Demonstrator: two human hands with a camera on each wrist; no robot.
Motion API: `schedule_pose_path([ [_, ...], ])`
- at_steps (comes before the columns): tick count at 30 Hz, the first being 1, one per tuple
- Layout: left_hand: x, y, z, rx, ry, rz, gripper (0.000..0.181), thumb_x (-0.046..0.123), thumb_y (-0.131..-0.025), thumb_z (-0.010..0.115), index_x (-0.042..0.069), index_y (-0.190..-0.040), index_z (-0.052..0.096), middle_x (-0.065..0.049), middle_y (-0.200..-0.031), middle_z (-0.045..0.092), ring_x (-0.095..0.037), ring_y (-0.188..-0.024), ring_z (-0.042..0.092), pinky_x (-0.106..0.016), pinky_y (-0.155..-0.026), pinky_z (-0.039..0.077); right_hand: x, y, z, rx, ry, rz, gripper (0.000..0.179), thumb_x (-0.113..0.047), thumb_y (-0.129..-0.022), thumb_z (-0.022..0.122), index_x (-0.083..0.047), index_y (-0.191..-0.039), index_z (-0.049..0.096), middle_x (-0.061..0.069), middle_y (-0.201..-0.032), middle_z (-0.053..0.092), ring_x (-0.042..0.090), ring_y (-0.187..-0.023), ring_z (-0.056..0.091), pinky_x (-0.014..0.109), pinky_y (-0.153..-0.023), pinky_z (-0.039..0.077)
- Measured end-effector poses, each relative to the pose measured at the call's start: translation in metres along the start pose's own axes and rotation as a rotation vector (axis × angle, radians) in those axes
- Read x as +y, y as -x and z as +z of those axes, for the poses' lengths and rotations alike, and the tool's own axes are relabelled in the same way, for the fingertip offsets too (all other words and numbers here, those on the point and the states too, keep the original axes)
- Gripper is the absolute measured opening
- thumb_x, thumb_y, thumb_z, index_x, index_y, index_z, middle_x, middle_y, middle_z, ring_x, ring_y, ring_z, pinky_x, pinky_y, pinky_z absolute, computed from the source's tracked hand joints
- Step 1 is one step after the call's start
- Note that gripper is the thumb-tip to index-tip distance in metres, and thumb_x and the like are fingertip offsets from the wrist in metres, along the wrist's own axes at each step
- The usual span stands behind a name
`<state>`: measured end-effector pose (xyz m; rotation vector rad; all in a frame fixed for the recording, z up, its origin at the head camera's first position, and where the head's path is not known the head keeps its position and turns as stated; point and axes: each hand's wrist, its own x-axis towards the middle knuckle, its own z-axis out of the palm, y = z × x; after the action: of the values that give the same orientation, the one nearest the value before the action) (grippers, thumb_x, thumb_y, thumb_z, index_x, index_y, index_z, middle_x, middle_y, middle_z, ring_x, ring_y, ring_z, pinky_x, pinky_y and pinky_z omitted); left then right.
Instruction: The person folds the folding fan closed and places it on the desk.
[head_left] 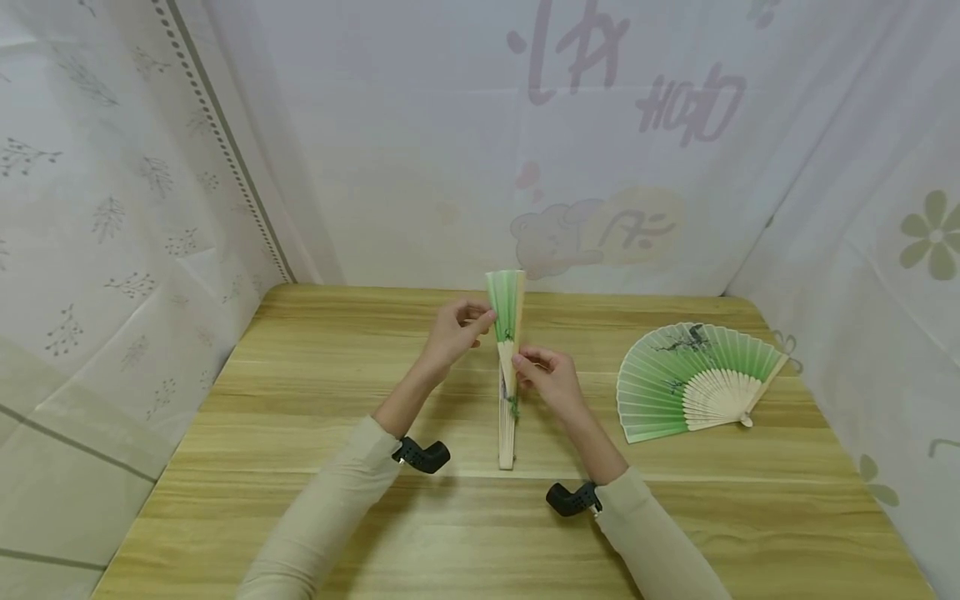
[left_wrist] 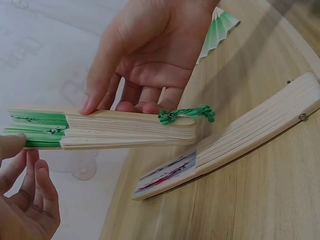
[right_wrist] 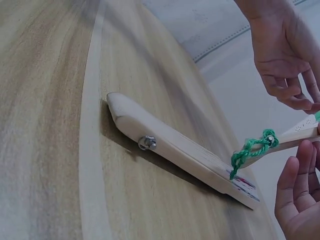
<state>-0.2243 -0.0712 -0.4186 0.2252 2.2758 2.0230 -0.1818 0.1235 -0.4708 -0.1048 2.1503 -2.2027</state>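
Note:
A mostly folded green folding fan (head_left: pixel 506 312) is held upraised above the table, a narrow band of its pleats showing. At its paper end, my left hand (head_left: pixel 456 333) pinches the edge with thumb and fingers, as the left wrist view shows of the left hand (left_wrist: pixel 27 195). The right hand (head_left: pixel 551 379) grips the wooden ribs, thumb along one side. From the rib end hangs a green cord (left_wrist: pixel 187 115). Below lies a second, closed folding fan (head_left: pixel 507 442), with dark and red marks on its paper (left_wrist: pixel 167 175) and a metal rivet (right_wrist: pixel 147 143).
An open green fan (head_left: pixel 660 400) with a dark branch print lies on the right of the wooden table (head_left: pixel 300 400). Patterned white cloth (head_left: pixel 390 167) hangs behind and at both sides. Each wrist wears a black camera (head_left: pixel 426 457).

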Motion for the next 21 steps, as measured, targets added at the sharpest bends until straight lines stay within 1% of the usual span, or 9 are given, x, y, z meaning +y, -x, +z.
schedule_pose_path([
  [3,0.0000,0.0006,0.0013,0.005,-0.017,0.020,0.024,0.018,-0.102,0.066,-0.001,-0.117,0.066,-0.014,-0.109,0.066,-0.028,-0.094,0.063,-0.047,-0.080,0.056,0.0001,0.0008,0.0000,-0.003,-0.005,-0.005,0.024,-0.007,-0.099,0.068,0.013,-0.113,0.067,0.009,-0.093,0.067,0.018,-0.078,0.062,0.043,-0.078,0.058],
  [4,0.0002,0.0007,0.0016,0.006,-0.019,0.026,0.024,0.018,-0.102,0.065,-0.001,-0.117,0.066,-0.015,-0.108,0.066,-0.025,-0.091,0.063,-0.047,-0.080,0.056,0.0000,0.0012,-0.0002,-0.005,-0.005,-0.007,0.024,-0.007,-0.099,0.068,0.013,-0.113,0.067,0.009,-0.094,0.067,0.019,-0.079,0.063,0.044,-0.078,0.058],
  [7,-0.0005,0.0001,0.0019,0.014,-0.023,0.046,0.021,0.016,-0.102,0.065,-0.002,-0.114,0.066,-0.015,-0.107,0.066,-0.021,-0.088,0.062,-0.043,-0.076,0.056,-0.0004,0.0025,-0.0011,-0.014,-0.004,-0.018,0.023,-0.006,-0.099,0.068,0.012,-0.113,0.067,0.010,-0.096,0.067,0.021,-0.080,0.063,0.045,-0.078,0.058],
  [11,-0.0021,-0.0010,0.0017,0.029,-0.030,0.066,0.019,0.014,-0.102,0.065,-0.002,-0.111,0.066,-0.014,-0.106,0.066,-0.019,-0.085,0.062,-0.034,-0.070,0.054,-0.0014,0.0043,-0.0020,-0.021,-0.002,-0.039,0.022,-0.006,-0.098,0.069,0.012,-0.111,0.068,0.011,-0.096,0.067,0.023,-0.080,0.063,0.048,-0.079,0.058],
  [16,-0.0040,-0.0010,0.0013,0.034,-0.033,0.094,0.020,0.015,-0.101,0.066,-0.003,-0.110,0.066,-0.016,-0.107,0.066,-0.019,-0.083,0.063,-0.035,-0.069,0.054,-0.0023,0.0047,-0.0027,-0.032,-0.011,-0.054,0.019,-0.004,-0.098,0.069,0.011,-0.109,0.069,0.011,-0.093,0.067,0.019,-0.078,0.063,0.057,-0.081,0.055],
  [18,-0.0045,-0.0012,0.0016,0.035,-0.038,0.105,0.019,0.014,-0.101,0.066,-0.003,-0.109,0.066,-0.016,-0.106,0.066,-0.020,-0.083,0.063,-0.035,-0.068,0.053,-0.0028,0.0049,-0.0031,-0.039,-0.008,-0.059,0.019,-0.005,-0.098,0.069,0.011,-0.110,0.069,0.011,-0.093,0.067,0.018,-0.078,0.063,0.058,-0.081,0.054],
  [21,-0.0050,-0.0020,0.0026,0.044,-0.049,0.116,0.017,0.014,-0.101,0.066,-0.002,-0.108,0.067,-0.014,-0.104,0.066,-0.019,-0.082,0.064,-0.029,-0.065,0.053,-0.0038,0.0051,-0.0032,-0.049,0.007,-0.066,0.020,-0.005,-0.098,0.069,0.011,-0.110,0.069,0.012,-0.095,0.067,0.018,-0.079,0.063,0.055,-0.081,0.056],
])
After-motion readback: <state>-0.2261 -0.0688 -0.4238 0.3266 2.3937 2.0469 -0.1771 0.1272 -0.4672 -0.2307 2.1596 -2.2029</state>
